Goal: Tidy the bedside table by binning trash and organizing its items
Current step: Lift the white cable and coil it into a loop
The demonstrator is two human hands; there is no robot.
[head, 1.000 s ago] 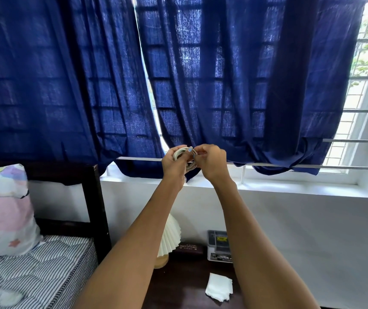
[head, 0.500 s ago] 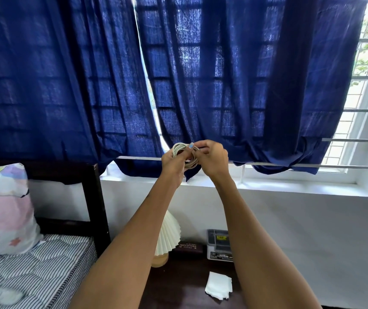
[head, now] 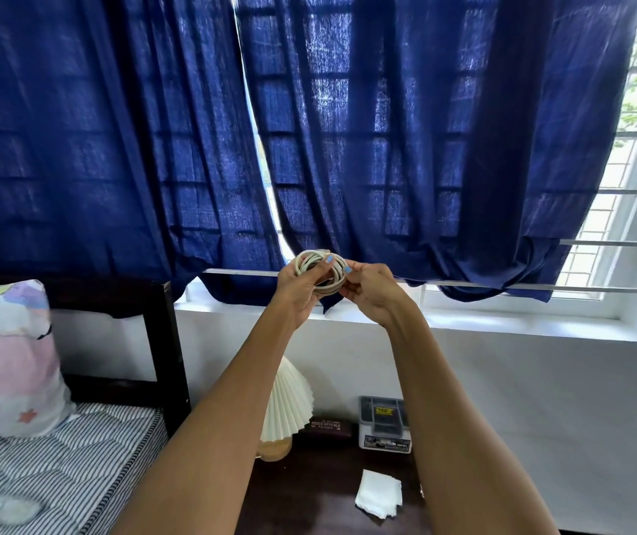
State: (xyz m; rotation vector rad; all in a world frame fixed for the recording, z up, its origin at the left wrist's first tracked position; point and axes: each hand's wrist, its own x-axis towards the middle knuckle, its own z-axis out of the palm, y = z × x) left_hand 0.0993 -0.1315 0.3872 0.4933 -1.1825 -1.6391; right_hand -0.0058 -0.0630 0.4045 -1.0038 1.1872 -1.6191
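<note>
Off-white cable (head: 319,273), coiled: held at frame centre, before the curtain, left hand (head: 297,289) and right hand (head: 367,289) both gripping it. Loops show fuller than a second ago; winding looks nearly done. Tissue (head: 378,499) remains on the table (head: 309,492), lower centre.

Person, two bare forearms in view, no sleeves, no watch, bands or rings showing. Left hand (head: 301,288): nails painted pale blue, one visible on a fingertip. Right hand (head: 371,291): same pale blue polish, one painted nail showing; other nails on both hands are hidden from the camera.
</note>
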